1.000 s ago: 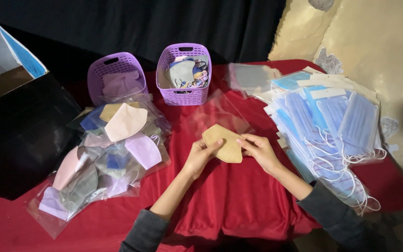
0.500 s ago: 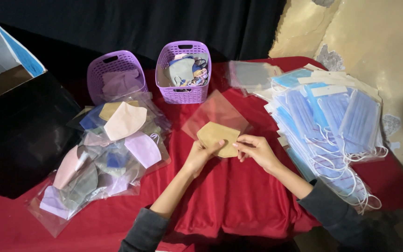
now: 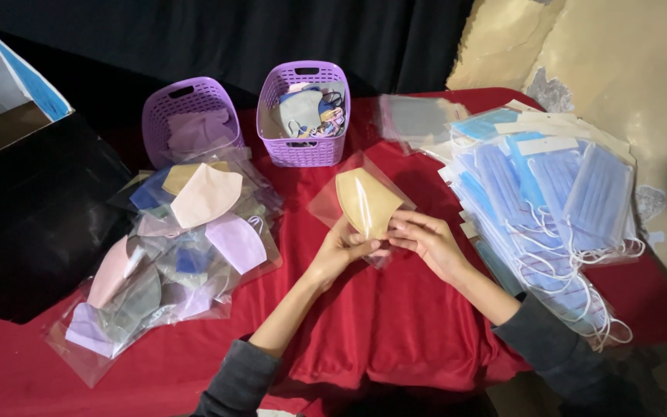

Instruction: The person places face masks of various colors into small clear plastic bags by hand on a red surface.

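Mask: a tan mask (image 3: 366, 202) is sitting inside a clear bag (image 3: 327, 202), held up just above the middle of the red cloth (image 3: 395, 324) covering the table.
Left hand: the left hand (image 3: 339, 249) is pinching the bag's lower edge, its grip clamped on the plastic.
Right hand: the right hand (image 3: 428, 241) is meeting it from the other side, fingers closed on the same lower corner of the bag.
Hidden: the bag's opening is lying behind the fingers, so whether it is sealed cannot be told; both sleeves are running out of the bottom edge.
Left pile: bagged masks (image 3: 171, 247) in pink, lilac, peach, grey and blue are overlapping in a loose heap, glare making the single bags hard to separate.
Baskets: two purple baskets are standing at the back; the left basket (image 3: 187, 116) is holding pale masks, the right basket (image 3: 305, 147) a tangle of mixed colours too small to sort.
Right stack: blue surgical masks (image 3: 557, 201) in flat clear packs are fanning out, white loops trailing over the table edge; white label strips are lying on the top packs.
Empty bags: a stack of clear bags (image 3: 414, 120) is lying behind the right basket.
Box: a dark box (image 3: 25, 208) is sitting cut off at the left edge.
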